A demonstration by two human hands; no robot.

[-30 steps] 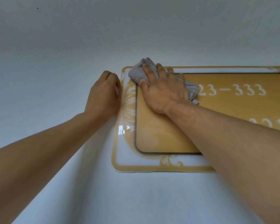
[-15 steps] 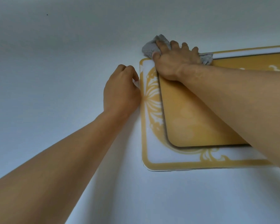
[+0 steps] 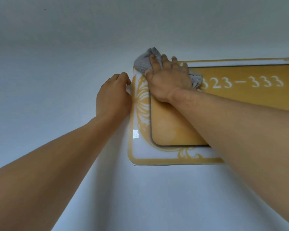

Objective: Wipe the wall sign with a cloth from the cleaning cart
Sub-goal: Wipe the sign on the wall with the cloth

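**Soft, even light with wide-angle bending**

The wall [image 3: 57,64] is lit dimly and evenly, darkening toward the top. A small glare patch is seen on the sign [image 3: 135,134]. Faint shadows are cast beneath both forearms. Straight edges are curved by the lens.

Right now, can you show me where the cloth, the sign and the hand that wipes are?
cloth [image 3: 143,63]: head view, bunched grey left end.
sign [image 3: 170,127]: head view, golden panel.
right hand [image 3: 167,80]: head view, its back.

A plain pale wall [image 3: 57,64] fills the view (one tiny dark speck [image 3: 45,9]).
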